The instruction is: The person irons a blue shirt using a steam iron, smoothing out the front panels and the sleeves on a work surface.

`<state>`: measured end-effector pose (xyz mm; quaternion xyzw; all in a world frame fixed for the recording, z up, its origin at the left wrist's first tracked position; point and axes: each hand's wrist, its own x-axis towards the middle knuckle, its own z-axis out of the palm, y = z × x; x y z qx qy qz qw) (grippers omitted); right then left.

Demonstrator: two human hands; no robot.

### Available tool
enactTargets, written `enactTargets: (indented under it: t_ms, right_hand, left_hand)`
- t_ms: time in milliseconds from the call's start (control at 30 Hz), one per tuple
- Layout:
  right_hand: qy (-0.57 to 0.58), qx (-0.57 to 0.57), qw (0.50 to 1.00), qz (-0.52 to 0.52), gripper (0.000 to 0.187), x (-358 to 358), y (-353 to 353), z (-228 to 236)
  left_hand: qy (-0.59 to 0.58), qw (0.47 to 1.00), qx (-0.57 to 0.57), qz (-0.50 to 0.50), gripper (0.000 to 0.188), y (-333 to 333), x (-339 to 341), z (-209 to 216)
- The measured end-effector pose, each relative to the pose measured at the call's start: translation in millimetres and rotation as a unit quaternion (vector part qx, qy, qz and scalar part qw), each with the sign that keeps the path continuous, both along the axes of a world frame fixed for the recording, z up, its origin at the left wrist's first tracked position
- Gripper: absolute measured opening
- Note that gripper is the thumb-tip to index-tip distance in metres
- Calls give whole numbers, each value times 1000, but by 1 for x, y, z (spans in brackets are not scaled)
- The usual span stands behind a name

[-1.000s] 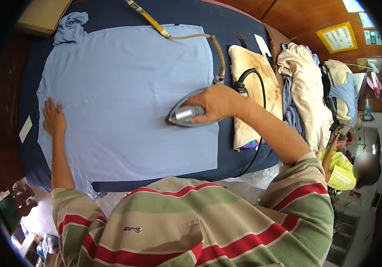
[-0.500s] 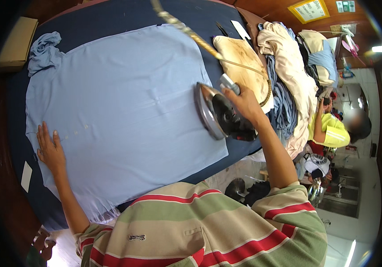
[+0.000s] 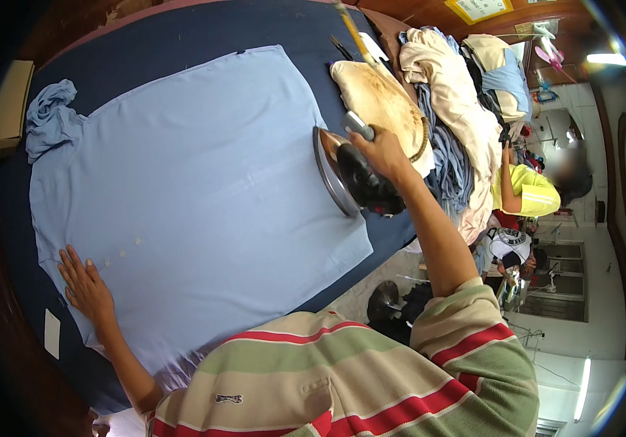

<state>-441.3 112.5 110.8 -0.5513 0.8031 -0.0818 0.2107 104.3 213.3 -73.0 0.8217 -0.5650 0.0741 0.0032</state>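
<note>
A light blue shirt [image 3: 182,160] lies spread over the dark blue padded table [image 3: 174,40], one bunched sleeve at its far left corner. My right hand [image 3: 384,154] is wrapped round the handle of a clothes iron [image 3: 360,178]. The iron is tipped on its side at the shirt's right edge, with part of its metal soleplate showing. Its cord [image 3: 357,33] runs up and away over the table. My left hand [image 3: 87,285] rests flat with fingers spread on the shirt's left part, near a short row of small pale buttons.
A scorched cream pad [image 3: 375,91] lies right of the shirt. Beyond it are heaped cream and blue garments [image 3: 451,102]. A cardboard box [image 3: 8,102] stands at the far left. A white card [image 3: 51,333] lies near my left forearm. A person in yellow [image 3: 531,191] is at the right.
The iron and my right hand have shifted slightly left and up in the picture, and the iron's tilt has changed a little. The whole view has turned slightly. My left hand stays on the shirt.
</note>
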Motion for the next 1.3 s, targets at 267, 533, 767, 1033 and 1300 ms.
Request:
enactTargets:
  t_ms: [267,533,767,1033,1300]
  right_hand:
    - [24,-17,1000,4,52,-14,5,-13]
    - [-33,-15,998,50,57,-20,24,-13]
    - [-26,44,998,39,50,-1,49,1]
    - [-65,-31,997,-6,56,-14,49,-4]
    - [19,-20,999,38,53,-6,0,-2]
  left_hand:
    - [-2,1000,10,-13,54,-41,-58,43]
    - [302,785,-80,-535,24,-154,-303,62]
    - [209,722,-81,-655,11,-241,-423,36]
    - [234,715,123,-647,4,-259,-444,64]
    - [273,743,-3,-611,16,-253,-430,51]
